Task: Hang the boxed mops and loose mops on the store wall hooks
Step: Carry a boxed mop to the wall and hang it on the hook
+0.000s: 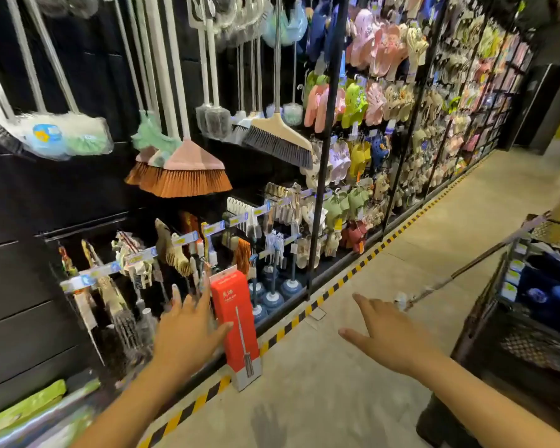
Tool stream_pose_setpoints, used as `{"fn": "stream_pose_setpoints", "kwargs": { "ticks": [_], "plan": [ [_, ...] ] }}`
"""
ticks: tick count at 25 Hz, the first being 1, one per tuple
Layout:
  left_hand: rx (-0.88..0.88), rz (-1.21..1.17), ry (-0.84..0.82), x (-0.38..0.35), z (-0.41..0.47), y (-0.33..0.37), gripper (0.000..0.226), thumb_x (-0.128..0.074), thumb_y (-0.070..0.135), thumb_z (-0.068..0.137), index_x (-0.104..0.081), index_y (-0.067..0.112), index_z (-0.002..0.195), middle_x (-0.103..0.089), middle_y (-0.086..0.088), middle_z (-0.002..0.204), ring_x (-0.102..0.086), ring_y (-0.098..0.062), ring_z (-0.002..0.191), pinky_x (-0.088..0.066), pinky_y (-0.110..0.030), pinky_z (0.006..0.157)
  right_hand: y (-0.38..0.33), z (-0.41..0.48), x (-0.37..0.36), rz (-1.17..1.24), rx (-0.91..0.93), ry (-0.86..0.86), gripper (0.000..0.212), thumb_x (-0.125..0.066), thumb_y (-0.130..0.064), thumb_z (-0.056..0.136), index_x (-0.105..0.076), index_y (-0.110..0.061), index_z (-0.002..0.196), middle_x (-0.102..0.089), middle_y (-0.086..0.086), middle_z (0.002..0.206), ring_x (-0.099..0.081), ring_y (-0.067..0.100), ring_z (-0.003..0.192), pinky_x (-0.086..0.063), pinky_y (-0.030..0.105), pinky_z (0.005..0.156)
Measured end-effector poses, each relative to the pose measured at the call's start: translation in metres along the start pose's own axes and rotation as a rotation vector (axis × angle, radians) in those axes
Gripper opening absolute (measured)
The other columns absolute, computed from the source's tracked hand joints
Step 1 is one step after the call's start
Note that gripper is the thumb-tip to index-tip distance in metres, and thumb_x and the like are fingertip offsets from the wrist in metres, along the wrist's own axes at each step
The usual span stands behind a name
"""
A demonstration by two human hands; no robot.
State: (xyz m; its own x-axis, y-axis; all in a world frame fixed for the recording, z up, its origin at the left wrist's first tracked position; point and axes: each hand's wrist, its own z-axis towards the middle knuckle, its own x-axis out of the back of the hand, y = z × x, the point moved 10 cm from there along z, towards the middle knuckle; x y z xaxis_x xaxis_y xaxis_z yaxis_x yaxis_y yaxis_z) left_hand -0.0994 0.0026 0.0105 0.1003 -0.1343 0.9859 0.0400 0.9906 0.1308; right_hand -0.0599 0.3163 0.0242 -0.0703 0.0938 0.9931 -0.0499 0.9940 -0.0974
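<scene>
Matt red cardboard mop box (236, 321); rough concrete floor (353, 399).

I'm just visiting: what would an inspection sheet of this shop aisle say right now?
Surface: concrete floor, with a yellow-black stripe along its edge.
Job's things: red mop box stands upright at the stripe; slanted pole at right, maybe a loose mop.
Clutter: plungers and brushes on low hooks.
Hands: left hand open beside the box, contact unclear; right hand open, holding nothing.
Cables: nothing seen.
Surroundings: brooms hanging above, slippers on wire racks, black crate at right.
</scene>
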Motion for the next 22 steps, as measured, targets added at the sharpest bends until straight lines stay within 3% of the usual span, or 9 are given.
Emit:
{"fn": "stream_pose_setpoints", "kwargs": {
  "ticks": [4,12,17,22],
  "plan": [
    [0.064,-0.084,-0.082,-0.065,0.037,-0.002,0.083,-0.038,0.068,0.09,-0.016,0.02,0.153,-0.032,-0.009,0.155,-0.035,-0.029,0.14,-0.036,-0.04,0.111,0.031,0.052,-0.043,0.039,-0.033,-0.109,0.085,-0.032,-0.07,0.091,-0.007,-0.022,0.156,-0.032,0.004,0.155,-0.034,0.025,0.14,-0.029,0.039,0.112],
    [0.247,-0.073,-0.131,-0.131,0.18,0.005,0.09,-0.033,0.078,0.085,-0.017,0.021,0.153,-0.031,-0.009,0.156,-0.032,-0.028,0.142,-0.035,-0.04,0.113,0.073,0.267,-0.057,0.138,0.048,-0.204,0.081,-0.04,-0.064,0.093,-0.014,-0.018,0.154,-0.037,0.01,0.151,-0.036,0.029,0.137,-0.037,0.036,0.107],
    [0.367,-0.119,-0.134,-0.148,0.252,0.013,0.092,-0.034,0.078,0.084,-0.014,0.021,0.154,-0.032,-0.011,0.155,-0.035,-0.029,0.14,-0.037,-0.041,0.11,0.069,0.378,-0.05,0.119,0.181,-0.265,0.08,-0.043,-0.059,0.094,-0.014,-0.015,0.154,-0.045,0.011,0.143,-0.042,0.028,0.131,-0.042,0.037,0.102],
    [0.469,-0.155,-0.181,-0.164,0.284,-0.006,0.091,-0.038,0.075,0.086,-0.015,0.02,0.154,-0.032,-0.008,0.155,-0.033,-0.027,0.141,-0.033,-0.037,0.112,0.04,0.451,-0.074,0.218,0.241,-0.358,0.08,-0.045,-0.059,0.094,-0.016,-0.016,0.154,-0.04,0.012,0.147,-0.045,0.028,0.129,-0.042,0.037,0.104]
  ]
}}
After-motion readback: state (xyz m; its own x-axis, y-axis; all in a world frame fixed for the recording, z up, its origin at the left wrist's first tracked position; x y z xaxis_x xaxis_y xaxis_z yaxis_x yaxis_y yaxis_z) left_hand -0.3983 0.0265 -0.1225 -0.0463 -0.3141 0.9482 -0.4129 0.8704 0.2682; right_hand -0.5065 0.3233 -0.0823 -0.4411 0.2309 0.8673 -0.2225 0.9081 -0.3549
